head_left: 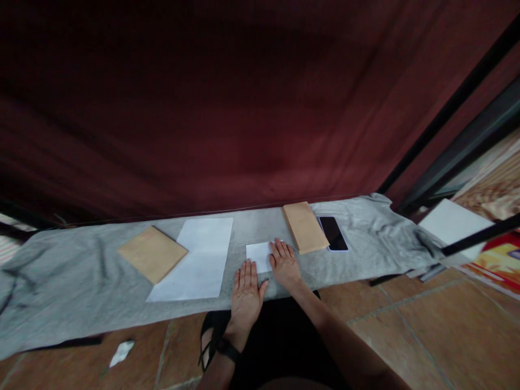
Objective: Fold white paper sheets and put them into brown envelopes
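Note:
A small white piece of paper (259, 257), which looks folded, lies flat on the grey cloth in front of me. My right hand (285, 264) rests on its right part, palm down with the fingers stretched out. Beside its lower left corner, my left hand (246, 292) lies flat on the cloth, fingers straight and thumb apart. Whether the left fingertips touch the paper's edge I cannot tell. Just right of my right hand is a stack of brown envelopes or paper (305, 226). Larger white sheets (203, 260) lie to the left, partly under a brown paper square (153, 253).
A grey cloth (97, 298) covers the long narrow surface. A phone (333, 234) lies right of the brown stack. Behind hangs a dark red curtain (244, 119). Black metal bars (450, 111) stand at the right. A crumpled white scrap (121, 353) is on the tiled floor (406, 325).

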Available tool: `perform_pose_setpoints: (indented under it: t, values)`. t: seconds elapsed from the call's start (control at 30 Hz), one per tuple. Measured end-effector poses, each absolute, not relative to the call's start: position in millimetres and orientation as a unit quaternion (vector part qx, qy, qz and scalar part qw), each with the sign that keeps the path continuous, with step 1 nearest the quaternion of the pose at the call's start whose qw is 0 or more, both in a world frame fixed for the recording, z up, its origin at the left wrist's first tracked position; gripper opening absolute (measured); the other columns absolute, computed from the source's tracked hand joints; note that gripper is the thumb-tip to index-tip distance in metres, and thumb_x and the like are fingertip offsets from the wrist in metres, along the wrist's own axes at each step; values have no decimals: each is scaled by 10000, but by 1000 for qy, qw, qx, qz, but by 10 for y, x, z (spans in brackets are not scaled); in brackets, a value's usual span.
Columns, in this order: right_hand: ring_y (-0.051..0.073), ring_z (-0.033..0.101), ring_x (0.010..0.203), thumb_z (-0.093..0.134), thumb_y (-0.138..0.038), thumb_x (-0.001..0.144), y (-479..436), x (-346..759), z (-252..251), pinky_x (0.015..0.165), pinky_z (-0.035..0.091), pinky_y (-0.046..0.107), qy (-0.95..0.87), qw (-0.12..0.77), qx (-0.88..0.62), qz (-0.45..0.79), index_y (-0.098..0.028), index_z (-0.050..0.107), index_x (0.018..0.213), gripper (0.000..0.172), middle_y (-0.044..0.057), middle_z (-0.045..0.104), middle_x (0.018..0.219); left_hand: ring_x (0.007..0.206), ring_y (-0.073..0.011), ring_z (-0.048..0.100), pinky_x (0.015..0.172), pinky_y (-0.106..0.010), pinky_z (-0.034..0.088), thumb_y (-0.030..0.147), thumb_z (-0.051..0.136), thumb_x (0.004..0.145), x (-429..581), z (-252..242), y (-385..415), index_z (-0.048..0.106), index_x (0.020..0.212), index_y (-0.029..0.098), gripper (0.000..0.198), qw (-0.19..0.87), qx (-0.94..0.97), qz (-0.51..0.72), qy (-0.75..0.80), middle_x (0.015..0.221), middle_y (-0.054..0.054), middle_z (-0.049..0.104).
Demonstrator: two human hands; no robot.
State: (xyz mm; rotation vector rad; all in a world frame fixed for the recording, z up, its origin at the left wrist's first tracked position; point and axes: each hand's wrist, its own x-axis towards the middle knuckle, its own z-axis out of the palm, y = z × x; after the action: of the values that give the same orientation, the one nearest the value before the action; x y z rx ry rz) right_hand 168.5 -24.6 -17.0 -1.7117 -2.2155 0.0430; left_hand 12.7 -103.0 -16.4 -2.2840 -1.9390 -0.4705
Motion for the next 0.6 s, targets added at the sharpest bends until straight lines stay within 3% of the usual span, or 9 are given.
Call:
perform_pose_setpoints:
  t: [0.2, 0.43, 0.6]
  values:
    - [260, 343, 1460, 380, -290, 1030, -270, 1705, -127, 1184, 269, 450, -783, 175, -597, 23, -147, 442, 1497, 493, 111, 391, 1573, 1481, -318, 309, 1182, -526, 315, 400, 450, 989, 164, -82, -1049, 350, 1539, 203, 593, 56, -757, -129, -638, 1606, -172, 310]
    - [209, 356, 1453, 340, -265, 1037, -558, 1676, -121, 1205, 277, 421, -849, 178, -493, 58, -168, 441, 1500, 484, 84, 390, 1578, 1495, -318, 275, 1197, -521, 278, 376, 482, 973, 166, -81, -1063, 348, 1540, 213, 604, 53, -761, -113, -637, 1619, -168, 287]
    - [208, 393, 1433, 345, -303, 1052, -668, 1756, -129, 1210, 265, 411, -848, 160, -502, 58, -183, 491, 1470, 459, 79, 423, 1558, 1504, -306, 253, 1206, -511, 261, 402, 463, 982, 163, -77, -1066, 321, 1551, 233, 611, 36, -760, -121, -638, 1631, -143, 263]
